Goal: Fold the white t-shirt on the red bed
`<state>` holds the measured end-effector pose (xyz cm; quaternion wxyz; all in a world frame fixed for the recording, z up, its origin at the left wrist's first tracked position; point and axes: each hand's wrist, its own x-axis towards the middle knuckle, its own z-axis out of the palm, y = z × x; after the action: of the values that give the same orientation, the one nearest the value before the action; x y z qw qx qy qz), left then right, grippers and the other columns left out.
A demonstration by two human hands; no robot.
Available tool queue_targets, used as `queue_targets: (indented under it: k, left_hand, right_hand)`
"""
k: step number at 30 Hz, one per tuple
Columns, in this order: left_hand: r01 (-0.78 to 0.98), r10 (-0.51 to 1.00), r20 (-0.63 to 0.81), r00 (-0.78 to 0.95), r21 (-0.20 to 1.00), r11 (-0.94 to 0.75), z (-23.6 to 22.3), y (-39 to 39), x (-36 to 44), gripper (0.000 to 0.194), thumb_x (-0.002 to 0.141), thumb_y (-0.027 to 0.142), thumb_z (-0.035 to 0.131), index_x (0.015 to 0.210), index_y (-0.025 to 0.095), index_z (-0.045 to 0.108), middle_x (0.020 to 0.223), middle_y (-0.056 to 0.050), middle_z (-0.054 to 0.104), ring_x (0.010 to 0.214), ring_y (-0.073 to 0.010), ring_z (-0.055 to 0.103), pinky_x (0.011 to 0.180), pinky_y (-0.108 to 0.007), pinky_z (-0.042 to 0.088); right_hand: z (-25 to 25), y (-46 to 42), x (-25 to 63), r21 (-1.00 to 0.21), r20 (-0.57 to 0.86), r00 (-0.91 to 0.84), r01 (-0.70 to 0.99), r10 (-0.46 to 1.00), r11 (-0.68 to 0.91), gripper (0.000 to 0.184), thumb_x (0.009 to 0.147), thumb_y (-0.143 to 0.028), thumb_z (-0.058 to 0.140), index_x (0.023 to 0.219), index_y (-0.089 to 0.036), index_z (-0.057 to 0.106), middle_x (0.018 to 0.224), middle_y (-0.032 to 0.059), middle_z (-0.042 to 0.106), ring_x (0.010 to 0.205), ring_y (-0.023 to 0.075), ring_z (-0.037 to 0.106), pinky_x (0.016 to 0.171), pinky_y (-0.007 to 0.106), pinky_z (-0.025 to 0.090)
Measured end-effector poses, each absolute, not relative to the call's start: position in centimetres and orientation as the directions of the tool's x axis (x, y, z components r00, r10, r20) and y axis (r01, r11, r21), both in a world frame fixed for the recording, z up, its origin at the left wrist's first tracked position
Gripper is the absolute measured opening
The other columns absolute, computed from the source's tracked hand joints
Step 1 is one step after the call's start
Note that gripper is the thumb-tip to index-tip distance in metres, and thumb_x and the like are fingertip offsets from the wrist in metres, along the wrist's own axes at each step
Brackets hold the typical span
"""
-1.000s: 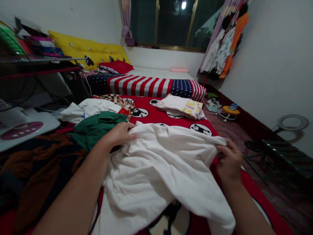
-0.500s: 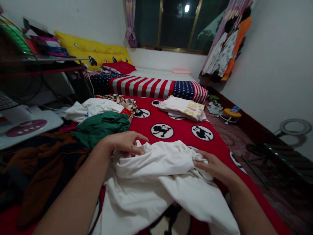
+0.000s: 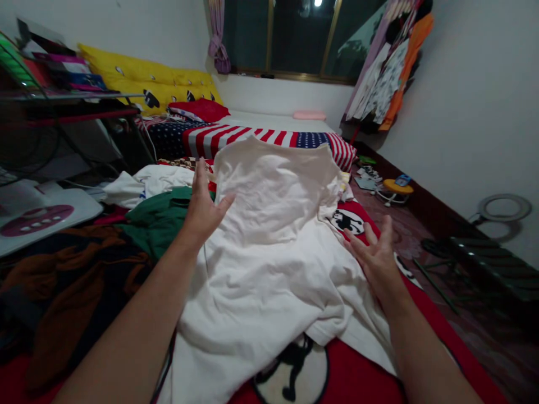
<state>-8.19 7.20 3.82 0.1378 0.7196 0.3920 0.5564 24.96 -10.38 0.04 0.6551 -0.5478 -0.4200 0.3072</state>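
Observation:
A white shirt (image 3: 269, 264) is spread across the red blanket (image 3: 362, 370), its far end raised and billowing in the air. My left hand (image 3: 205, 205) is at the shirt's left side, fingers stretched and thumb apart, gripping nothing. Over the shirt's right side, my right hand (image 3: 374, 249) has its fingers spread and is also free of the cloth. The pale folded clothes (image 3: 346, 188) behind the shirt are mostly hidden by it.
Left of the shirt lie a green garment (image 3: 158, 219), another white garment (image 3: 147, 182) and a brown and dark garment (image 3: 84, 280). Farther off stands a bed with a striped cover (image 3: 240, 137). On the right are a yellow stool (image 3: 398, 188) and a dark slatted rack (image 3: 492, 269).
The white shirt was bunched in both hands. It has been flung out away from me, and both hands have let go and opened.

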Motion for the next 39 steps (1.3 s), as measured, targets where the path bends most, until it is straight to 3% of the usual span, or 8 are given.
queue_targets:
  k: [3,6,8,12,16,22,34,39]
  left_hand:
    - [0.494,0.763,0.637,0.107,0.632,-0.597,3.0,7.0,-8.2,0.085,0.071,0.031,0.073,0.145,0.024,0.031,0.153,-0.012,0.028,0.142,-0.0302,0.023,0.115,-0.046,0.023]
    - [0.497,0.831,0.537,0.143,0.687,-0.53,3.0,6.4,-7.7,0.071,0.077,0.031,0.066,0.141,0.02,0.039,0.146,-0.013,0.04,0.135,-0.0295,0.038,0.111,-0.045,0.032]
    - [0.515,0.87,0.443,0.216,0.705,-0.487,2.8,5.9,-7.3,0.061,0.08,0.036,0.062,0.137,0.019,0.047,0.141,-0.013,0.047,0.127,-0.0288,0.048,0.105,-0.043,0.039]
    - [0.628,0.864,0.268,0.426,0.6,-0.495,0.4,5.1,-5.9,0.054,0.088,0.045,0.05,0.136,0.02,0.048,0.141,-0.012,0.048,0.126,-0.0262,0.049,0.104,-0.039,0.041]
    - [0.751,0.835,0.171,0.524,0.371,-0.547,-3.1,4.3,-4.7,0.059,0.091,0.043,0.046,0.142,0.014,0.04,0.153,-0.017,0.027,0.143,-0.0301,0.019,0.115,-0.044,0.019]
    - [0.819,0.835,0.123,0.536,0.165,-0.55,-3.8,3.7,-4.3,0.06,0.095,0.047,0.035,0.145,0.013,0.035,0.155,-0.018,0.019,0.144,-0.0322,0.014,0.116,-0.045,0.016]
    - [0.807,0.815,0.043,0.578,0.12,-0.578,-3.0,2.7,-4.8,0.062,0.095,0.046,0.032,0.148,0.012,0.029,0.156,-0.02,0.015,0.144,-0.0349,0.009,0.114,-0.05,0.015]
    - [0.589,0.603,-0.093,0.792,0.375,-0.716,-0.2,-1.6,-10.2,0.055,0.089,0.038,0.048,0.139,0.017,0.044,0.154,-0.017,0.024,0.142,-0.0321,0.022,0.112,-0.043,0.025]
  right_hand:
    - [-0.2,-10.6,24.7,-0.969,0.246,0.457,0.149,0.855,0.2,0.094,0.072,-0.042,0.075,0.147,-0.039,0.019,0.155,0.0096,0.026,0.126,0.0259,0.05,0.101,0.043,0.044]
    - [-0.1,-11.2,24.7,-0.962,0.229,0.418,0.235,0.879,0.139,0.055,0.073,-0.044,0.072,0.124,-0.027,0.057,0.131,0.0093,0.058,0.119,0.0263,0.056,0.1,0.044,0.046]
    - [-0.2,-11.5,24.8,-0.952,0.171,0.39,0.3,0.905,0.05,0.045,0.073,-0.046,0.071,0.11,-0.021,0.065,0.116,0.0103,0.067,0.109,0.0268,0.061,0.096,0.045,0.048]
    - [-1.6,-11.2,25.7,-0.847,0.177,0.374,0.53,0.91,-0.053,0.049,0.07,-0.05,0.071,0.108,-0.018,0.066,0.112,0.0119,0.066,0.1,0.0271,0.062,0.09,0.044,0.049]
    - [-3.1,-10.7,26.4,-0.585,0.307,0.266,0.81,0.914,-0.04,0.051,0.07,-0.047,0.069,0.111,-0.018,0.065,0.113,0.0123,0.059,0.105,0.0285,0.057,0.091,0.043,0.046]
    - [-3.3,-10.7,25.5,-0.316,0.285,0.187,0.944,0.94,-0.092,0.039,0.08,-0.041,0.058,0.114,-0.021,0.065,0.116,0.0102,0.057,0.11,0.0293,0.051,0.095,0.044,0.043]
    - [-2.4,-11.3,26.2,-0.411,0.232,0.097,0.911,0.968,0.007,0.044,0.079,-0.042,0.056,0.116,-0.019,0.064,0.126,0.0136,0.057,0.119,0.0305,0.051,0.103,0.048,0.039]
    - [1.1,-16.9,26.7,-0.568,0.139,-0.025,0.817,0.99,0.101,0.041,0.076,-0.05,0.065,0.108,-0.024,0.068,0.123,0.0113,0.061,0.116,0.0279,0.056,0.101,0.042,0.043]
